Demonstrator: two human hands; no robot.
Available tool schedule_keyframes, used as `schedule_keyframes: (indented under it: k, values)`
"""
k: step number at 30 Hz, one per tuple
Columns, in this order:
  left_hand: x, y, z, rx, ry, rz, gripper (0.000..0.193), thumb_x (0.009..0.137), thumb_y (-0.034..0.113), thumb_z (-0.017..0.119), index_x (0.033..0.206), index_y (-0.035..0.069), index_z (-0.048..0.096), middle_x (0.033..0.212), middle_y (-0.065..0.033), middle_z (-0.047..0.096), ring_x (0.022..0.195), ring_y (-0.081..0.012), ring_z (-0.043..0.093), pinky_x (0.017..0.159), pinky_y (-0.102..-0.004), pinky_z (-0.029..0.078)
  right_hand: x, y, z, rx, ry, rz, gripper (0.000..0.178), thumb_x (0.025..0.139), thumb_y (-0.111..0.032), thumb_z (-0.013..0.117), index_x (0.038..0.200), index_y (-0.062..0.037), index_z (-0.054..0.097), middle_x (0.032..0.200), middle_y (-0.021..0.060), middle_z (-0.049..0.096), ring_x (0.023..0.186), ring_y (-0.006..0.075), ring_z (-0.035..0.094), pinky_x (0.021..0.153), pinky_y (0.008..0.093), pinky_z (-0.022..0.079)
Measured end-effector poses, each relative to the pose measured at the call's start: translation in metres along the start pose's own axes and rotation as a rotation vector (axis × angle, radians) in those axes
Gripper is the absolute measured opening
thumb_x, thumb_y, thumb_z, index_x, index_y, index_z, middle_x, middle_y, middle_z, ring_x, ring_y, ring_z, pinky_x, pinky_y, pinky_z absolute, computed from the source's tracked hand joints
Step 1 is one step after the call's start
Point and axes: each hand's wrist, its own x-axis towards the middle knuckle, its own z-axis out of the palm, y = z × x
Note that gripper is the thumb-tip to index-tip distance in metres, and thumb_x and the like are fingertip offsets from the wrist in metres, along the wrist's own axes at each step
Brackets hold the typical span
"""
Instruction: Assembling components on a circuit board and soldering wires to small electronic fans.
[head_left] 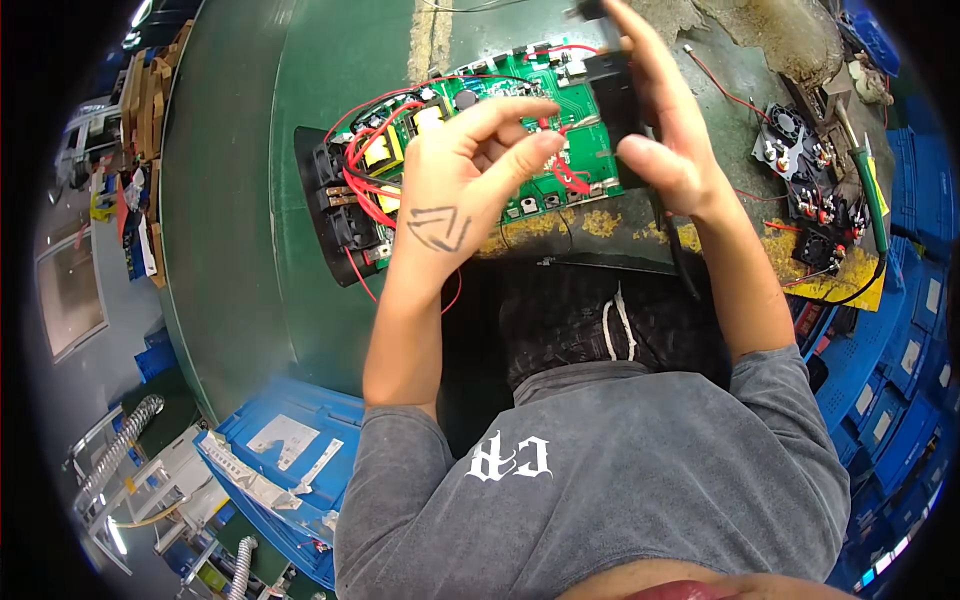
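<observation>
The grip of the right hand (665, 140) is closed around a black box-shaped part (615, 100), thumb pressing its near face and the long fingers stretched up along its far side, so the part is raised above the bench (230, 200) just over the right end of the green circuit board (500, 120). The left hand (470, 180) has a narrow grip, thumb and forefinger pinched together beside the black part, seemingly on a thin lead or wire end; the exact thing between the fingertips is too small to tell. To do this well, I judge the black part should be kept steady and square by the right hand while the left guides the fine piece with fingertip pressure only, keeping the loose red wires (365, 180) out of the way. The board is rigid and glossy green, studded with yellow-wrapped coils and small dark components; it lies flat on the far side of the bench, with a black panel (330, 215) at its left end. The wires are thin, flexible and looped. The bench top is dull green, worn, with yellow patches at its near edge. A soldering iron (870, 190) with a green handle lies to the right.
</observation>
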Motion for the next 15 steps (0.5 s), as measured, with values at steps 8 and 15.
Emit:
schedule_keyframes:
  k: [8, 15]
  values:
    - [0.024, -0.002, 0.005, 0.695, 0.214, 0.471, 0.014, 0.088, 0.007, 0.068, 0.101, 0.006, 0.073, 0.095, -0.0121, 0.07, 0.092, -0.0325, 0.063, 0.083, -0.0414, 0.052, -0.01, 0.049, -0.023, 0.132, 0.228, 0.015, 0.109, 0.075, -0.051, 0.076, 0.156, 0.0015, 0.026, 0.133, 0.0145, 0.051, 0.11, 0.0198, 0.057, 0.093, 0.0323, 0.049]
    - [0.09, -0.005, 0.015, 0.956, -0.063, 0.634, 0.027, 0.084, 0.007, 0.069, 0.11, 0.011, 0.073, 0.1, -0.0106, 0.072, 0.095, -0.0337, 0.065, 0.083, -0.0414, 0.055, -0.009, 0.038, -0.014, 0.08, 0.101, -0.296, 0.103, 0.071, -0.053, 0.081, 0.143, 0.0046, 0.035, 0.129, 0.0164, 0.048, 0.102, 0.0205, 0.055, 0.083, 0.0334, 0.049]
